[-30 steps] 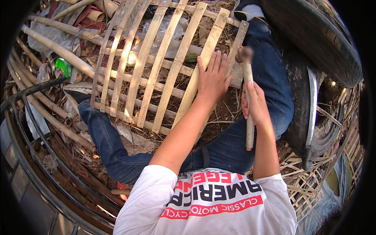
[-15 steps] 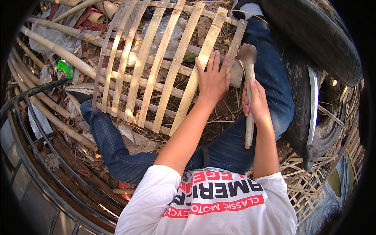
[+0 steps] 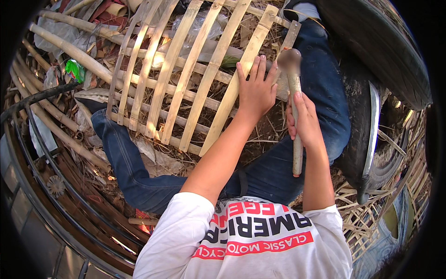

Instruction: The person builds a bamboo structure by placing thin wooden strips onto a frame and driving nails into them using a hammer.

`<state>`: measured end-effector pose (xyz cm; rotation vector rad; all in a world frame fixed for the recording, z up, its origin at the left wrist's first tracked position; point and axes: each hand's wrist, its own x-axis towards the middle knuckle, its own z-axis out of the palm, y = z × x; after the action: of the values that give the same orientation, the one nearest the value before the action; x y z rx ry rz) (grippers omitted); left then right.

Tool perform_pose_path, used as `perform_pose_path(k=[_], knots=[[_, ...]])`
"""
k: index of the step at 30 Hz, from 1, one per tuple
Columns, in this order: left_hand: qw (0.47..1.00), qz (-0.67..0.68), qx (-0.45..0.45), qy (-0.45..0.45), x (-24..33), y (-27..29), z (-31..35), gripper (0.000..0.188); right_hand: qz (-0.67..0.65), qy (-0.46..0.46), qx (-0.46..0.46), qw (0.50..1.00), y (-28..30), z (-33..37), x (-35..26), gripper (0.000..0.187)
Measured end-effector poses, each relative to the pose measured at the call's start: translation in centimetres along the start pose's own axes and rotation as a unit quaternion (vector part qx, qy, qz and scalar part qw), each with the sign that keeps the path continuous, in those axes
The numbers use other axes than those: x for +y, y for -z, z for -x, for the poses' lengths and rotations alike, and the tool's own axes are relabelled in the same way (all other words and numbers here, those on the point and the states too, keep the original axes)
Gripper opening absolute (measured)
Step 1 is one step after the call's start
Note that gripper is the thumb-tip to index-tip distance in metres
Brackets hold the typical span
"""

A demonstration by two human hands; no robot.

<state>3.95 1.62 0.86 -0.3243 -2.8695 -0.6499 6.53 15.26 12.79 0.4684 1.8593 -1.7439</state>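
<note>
A bamboo lattice (image 3: 189,90) of pale slats nailed over crosspieces lies between my legs. My left hand (image 3: 256,93) rests on its right side, fingers stretched out and spread over the slats. My right hand (image 3: 304,118) is wrapped round the wooden handle of a hammer (image 3: 297,149). The hammer's rounded head is blurred and overlaps the outermost right slat (image 3: 292,33), close to my left fingertips. Whether the head touches the slat I cannot tell. Part of that slat is hidden behind the hammer and my left hand.
Long bamboo poles (image 3: 81,56) lie at the left, beside a curved black metal frame (image 3: 44,139). Dark tyres (image 3: 385,46) stand close at my right leg. Woven bamboo strips (image 3: 367,223) lie at the lower right. Plastic scraps and a green wrapper (image 3: 74,70) litter the ground.
The lattice has shifted slightly in view, its left end a little higher. The hammer head sits slightly further left, nearer my left fingertips. Both hands keep their poses.
</note>
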Motion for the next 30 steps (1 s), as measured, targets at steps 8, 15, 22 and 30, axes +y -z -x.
perform_pose_path(k=[8,15,22,30], knots=[[1.000,0.017,0.019,0.004,0.0,-0.1,0.1,0.052,0.013,-0.029,0.010,0.999,-0.1,0.7,-2.0,0.043],[0.999,0.028,0.033,0.007,-0.3,-0.2,0.2,0.051,0.016,-0.040,0.004,0.999,0.0,0.9,-2.4,0.042],[1.000,-0.004,0.023,0.015,-0.6,-0.5,0.3,0.050,0.075,-0.037,0.004,0.997,-0.6,0.4,-2.7,0.042],[0.999,-0.008,0.032,0.013,-0.5,-0.5,-0.1,0.048,0.097,-0.072,-0.016,0.993,0.0,0.2,-1.6,0.041]])
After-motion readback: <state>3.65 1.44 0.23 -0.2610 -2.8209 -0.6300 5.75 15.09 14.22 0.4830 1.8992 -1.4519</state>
